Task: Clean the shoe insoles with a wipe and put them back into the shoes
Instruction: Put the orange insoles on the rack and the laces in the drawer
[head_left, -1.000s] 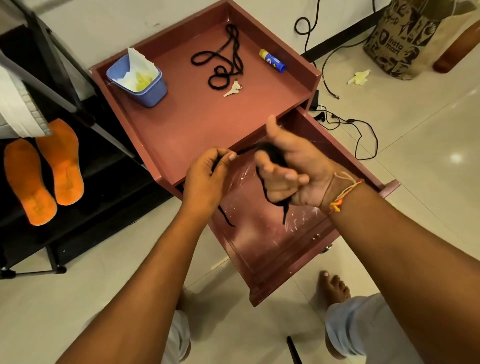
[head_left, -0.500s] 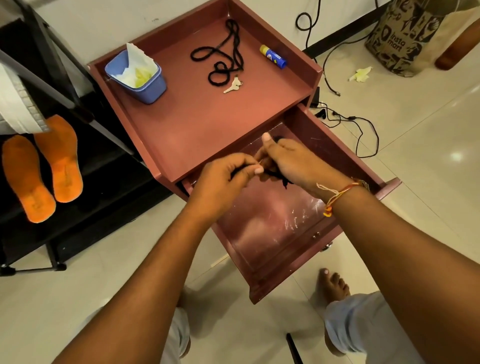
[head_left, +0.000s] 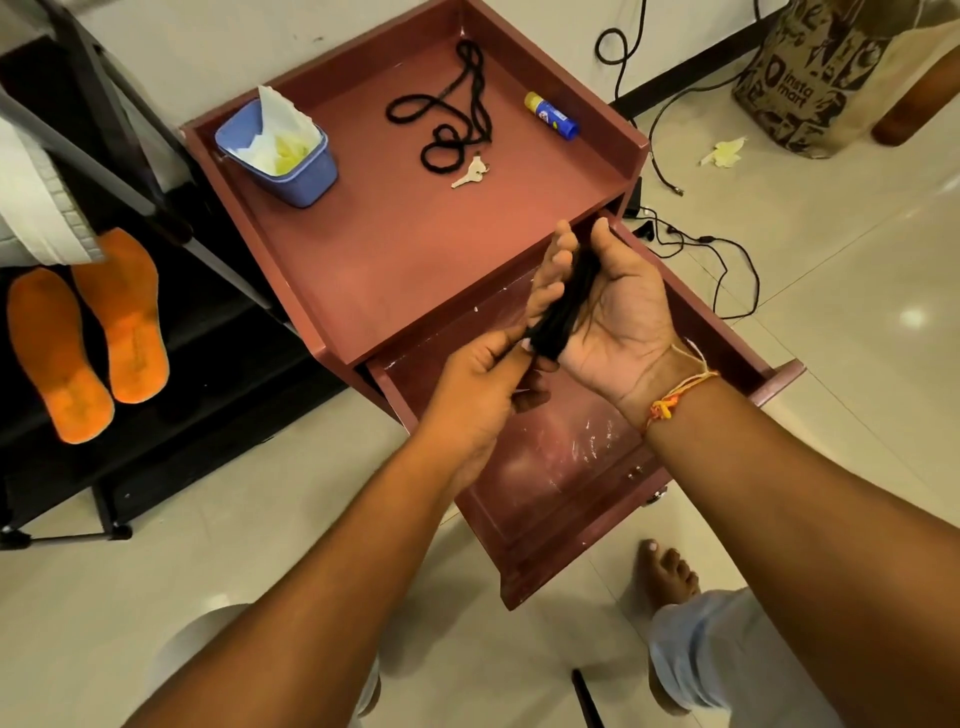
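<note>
Two orange insoles (head_left: 57, 358) (head_left: 130, 317) lie side by side on a black rack at the left. A blue tub (head_left: 311, 182) with white wipes stands on the red cabinet top (head_left: 415, 249). Over the open drawer (head_left: 545, 467), my right hand (head_left: 623, 322) is palm up and cups a bundle of black shoelace (head_left: 563, 312) between fingers and thumb. My left hand (head_left: 478, 395) pinches the bundle's lower end. No shoes are in view.
A second black lace (head_left: 452, 119), a key (head_left: 470, 174) and a blue glue stick (head_left: 550, 115) lie on the cabinet top. Black cables (head_left: 727, 270), a crumpled tissue (head_left: 724, 151) and a printed bag (head_left: 831, 67) are on the floor at the right. My bare foot (head_left: 667, 577) is below the drawer.
My right hand has turned palm up, and the lace now lies gathered along it. My left hand has dropped to the bundle's lower end.
</note>
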